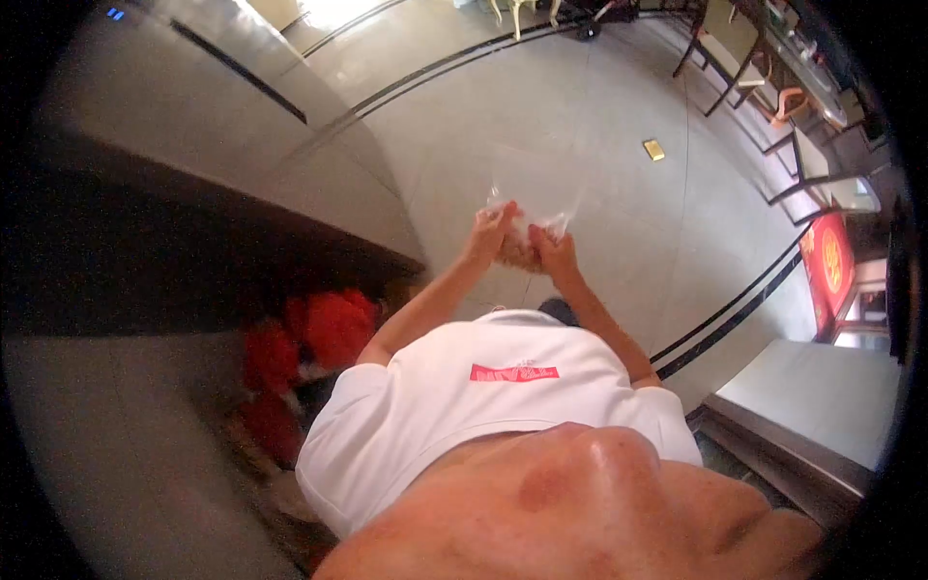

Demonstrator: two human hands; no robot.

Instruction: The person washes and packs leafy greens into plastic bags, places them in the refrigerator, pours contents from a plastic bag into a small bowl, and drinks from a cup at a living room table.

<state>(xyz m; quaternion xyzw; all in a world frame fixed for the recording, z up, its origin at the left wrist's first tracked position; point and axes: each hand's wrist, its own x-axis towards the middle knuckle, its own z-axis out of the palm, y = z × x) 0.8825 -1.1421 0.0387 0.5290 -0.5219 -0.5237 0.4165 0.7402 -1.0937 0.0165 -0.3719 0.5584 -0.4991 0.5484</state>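
Observation:
A clear plastic bag (520, 253) with small brownish and whitish contents hangs between my two hands, out in front of my white shirt. My left hand (489, 233) pinches one upper side of the bag, fingers closed on it. On the opposite side my right hand (554, 253) is closed on the bag's upper edge. The thin see-through top of the bag rises above the fingers. What exactly is inside cannot be made out.
Grey floor tiles (464, 126) with dark stripes lie ahead. A small yellow object (653, 150) is on the floor. Chairs (723, 53) stand by a table at the upper right, near a red mat (829, 266). Red items (329, 329) are at lower left beside a counter (290, 193).

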